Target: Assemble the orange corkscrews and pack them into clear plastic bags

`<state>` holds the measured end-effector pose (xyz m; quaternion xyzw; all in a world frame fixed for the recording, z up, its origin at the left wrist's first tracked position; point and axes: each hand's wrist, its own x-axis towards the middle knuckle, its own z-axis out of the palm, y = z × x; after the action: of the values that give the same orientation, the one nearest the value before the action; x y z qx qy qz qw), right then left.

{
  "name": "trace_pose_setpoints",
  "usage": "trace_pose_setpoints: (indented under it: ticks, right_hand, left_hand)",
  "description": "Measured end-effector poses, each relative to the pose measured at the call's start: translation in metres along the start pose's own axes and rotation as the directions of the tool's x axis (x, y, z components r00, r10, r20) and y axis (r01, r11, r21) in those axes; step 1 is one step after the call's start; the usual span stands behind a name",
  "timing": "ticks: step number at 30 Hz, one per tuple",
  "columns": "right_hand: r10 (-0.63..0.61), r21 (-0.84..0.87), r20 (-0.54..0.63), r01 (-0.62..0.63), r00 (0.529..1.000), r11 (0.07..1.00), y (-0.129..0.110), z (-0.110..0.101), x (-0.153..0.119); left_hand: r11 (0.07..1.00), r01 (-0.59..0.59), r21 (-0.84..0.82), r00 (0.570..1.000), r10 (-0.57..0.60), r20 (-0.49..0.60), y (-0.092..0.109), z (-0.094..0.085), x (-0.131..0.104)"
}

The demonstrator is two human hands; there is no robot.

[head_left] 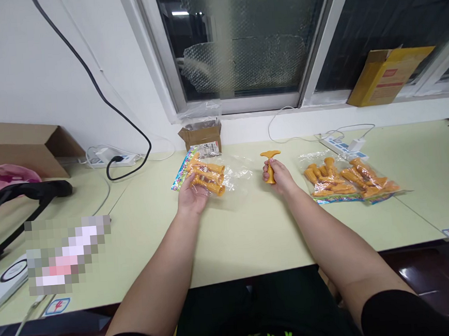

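My left hand (pixel 192 195) holds a clear plastic bag (pixel 236 175) with several orange plastic pieces (pixel 209 177) inside and a colourful printed strip at its left edge. The fingers are partly hidden behind and under the bag. In my right hand (pixel 281 176) is a single orange T-shaped piece (pixel 270 155), upright, its wide end on top and the fingers wrapped round its stem. Right of that hand, two more bags (pixel 328 178) (pixel 369 177) of similar orange pieces lie side by side on the pale green table (pixel 249 243).
Behind the held bag stands a small open cardboard box (pixel 202 135) against the wall. Power strips (pixel 345 148) (pixel 126 160) with cables lie at the back. A black strap-like frame (pixel 28 191) and a large cardboard box (pixel 16 140) are at left. A yellow carton (pixel 390 77) leans on the window.
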<state>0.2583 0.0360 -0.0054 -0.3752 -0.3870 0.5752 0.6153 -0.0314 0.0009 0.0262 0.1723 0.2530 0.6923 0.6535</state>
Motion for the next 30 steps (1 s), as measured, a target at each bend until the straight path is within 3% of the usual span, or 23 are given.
trace_pose_setpoints:
  ticks: [23, 30]
  right_hand:
    - [-0.027, 0.08, 0.077, 0.02, 0.997, 0.997, -0.004, -0.004, 0.0]
    - [0.003, -0.045, 0.005, -0.003, 1.0, 0.999, 0.0, -0.01, 0.004]
  left_hand:
    - [0.999, 0.041, -0.023, 0.999, -0.041, 0.004, 0.002, 0.004, -0.004]
    - [1.0, 0.029, -0.004, 1.0, -0.029, 0.006, 0.001, 0.0, -0.002]
